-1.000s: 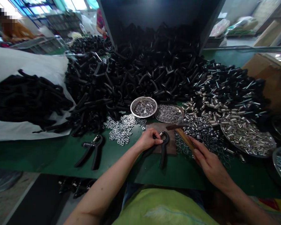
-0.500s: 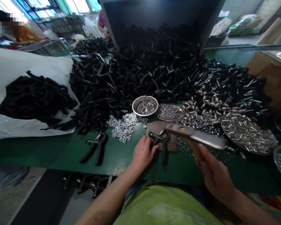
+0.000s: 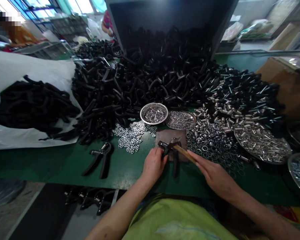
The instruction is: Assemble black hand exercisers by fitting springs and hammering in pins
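My left hand (image 3: pixel 153 163) is closed around one handle of a black hand grip strengthener (image 3: pixel 175 163), which lies on a brown square plate (image 3: pixel 160 134). In my right hand (image 3: pixel 212 171) is a hammer (image 3: pixel 183 151), held by its wooden handle. The hammer's head is down over the spring end of the hand grip and hides part of it. A second black hand grip (image 3: pixel 102 160), with a spring near its top, rests on the green table left of my hands.
Behind the plate stand a bowl of small metal pins (image 3: pixel 154 113) and a dish of small parts (image 3: pixel 180 120). Nuts (image 3: pixel 131 135) lie left, rings (image 3: pixel 215 155) and springs right. Black handles (image 3: pixel 145 80) pile up behind. Other people are at the far left and back.
My right hand has swung the hammer down and left, from raised beside the plate onto the hand grip. My left hand keeps its hold in about the same place.
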The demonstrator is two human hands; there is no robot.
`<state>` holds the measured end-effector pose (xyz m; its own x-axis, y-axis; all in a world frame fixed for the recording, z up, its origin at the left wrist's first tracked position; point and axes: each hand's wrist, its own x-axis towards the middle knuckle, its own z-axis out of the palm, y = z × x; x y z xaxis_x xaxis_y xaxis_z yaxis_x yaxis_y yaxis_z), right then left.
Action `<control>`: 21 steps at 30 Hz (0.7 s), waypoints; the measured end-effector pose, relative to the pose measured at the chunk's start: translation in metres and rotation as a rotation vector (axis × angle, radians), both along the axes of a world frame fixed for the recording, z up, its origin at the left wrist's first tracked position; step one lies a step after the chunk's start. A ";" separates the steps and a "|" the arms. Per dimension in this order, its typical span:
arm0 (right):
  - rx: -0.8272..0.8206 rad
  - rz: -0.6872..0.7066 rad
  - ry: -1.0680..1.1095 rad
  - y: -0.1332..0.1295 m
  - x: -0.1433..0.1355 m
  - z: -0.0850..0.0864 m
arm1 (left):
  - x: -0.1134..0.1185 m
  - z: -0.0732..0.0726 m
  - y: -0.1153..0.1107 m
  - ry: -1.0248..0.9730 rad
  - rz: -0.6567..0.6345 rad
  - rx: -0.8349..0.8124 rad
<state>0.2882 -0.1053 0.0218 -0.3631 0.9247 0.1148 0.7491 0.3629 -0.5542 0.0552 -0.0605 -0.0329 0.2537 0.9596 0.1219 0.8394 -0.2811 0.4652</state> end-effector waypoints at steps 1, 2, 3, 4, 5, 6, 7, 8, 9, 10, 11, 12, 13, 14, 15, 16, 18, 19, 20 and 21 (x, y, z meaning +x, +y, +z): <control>0.013 -0.032 0.028 0.004 -0.001 0.002 | 0.000 0.000 0.000 0.007 0.002 -0.001; 0.038 -0.078 0.058 0.007 -0.001 0.004 | 0.000 0.000 0.000 0.013 0.004 -0.004; 0.059 -0.122 0.078 0.011 -0.001 0.004 | 0.001 0.000 0.000 0.021 0.007 -0.007; 0.063 -0.151 0.081 0.015 0.000 0.004 | 0.001 0.000 0.000 0.028 0.006 -0.011; 0.042 -0.161 0.070 0.018 0.001 0.002 | 0.002 0.001 0.000 0.038 0.006 -0.015; 0.001 -0.156 0.052 0.022 0.003 -0.001 | 0.002 0.002 0.000 0.052 0.007 -0.021; -0.049 -0.145 0.032 0.025 0.004 -0.004 | 0.003 0.003 0.001 0.071 0.009 -0.031; -0.097 -0.139 0.020 0.027 0.006 -0.006 | 0.004 0.005 0.003 0.092 0.015 -0.046; -0.133 -0.147 0.021 0.029 0.008 -0.007 | 0.005 0.008 0.005 0.108 0.027 -0.066; -0.152 -0.171 0.038 0.030 0.009 -0.006 | 0.004 0.012 0.007 0.109 0.041 -0.088; -0.160 -0.201 0.064 0.029 0.011 -0.003 | 0.003 0.016 0.009 0.086 0.060 -0.111; -0.162 -0.234 0.097 0.027 0.013 0.001 | 0.001 0.022 0.010 0.027 0.079 -0.145; -0.161 -0.269 0.139 0.025 0.014 0.006 | -0.002 0.028 0.011 -0.080 0.089 -0.199; -0.162 -0.304 0.188 0.021 0.016 0.011 | -0.006 0.033 0.011 -0.239 0.089 -0.273; -0.157 -0.337 0.243 0.018 0.018 0.016 | -0.010 0.039 0.010 -0.439 0.084 -0.364; -0.150 -0.370 0.298 0.014 0.020 0.020 | -0.015 0.044 0.008 -0.654 0.074 -0.459; -0.138 -0.423 0.389 0.008 0.022 0.024 | -0.021 0.049 0.004 -0.984 0.054 -0.624; -0.137 -0.442 0.417 0.005 0.023 0.025 | -0.022 0.050 0.001 -1.058 0.053 -0.684; -0.142 -0.454 0.434 0.004 0.023 0.024 | -0.022 0.049 -0.001 -1.076 0.057 -0.735; -0.149 -0.460 0.440 0.003 0.022 0.023 | -0.020 0.047 -0.003 -1.062 0.066 -0.779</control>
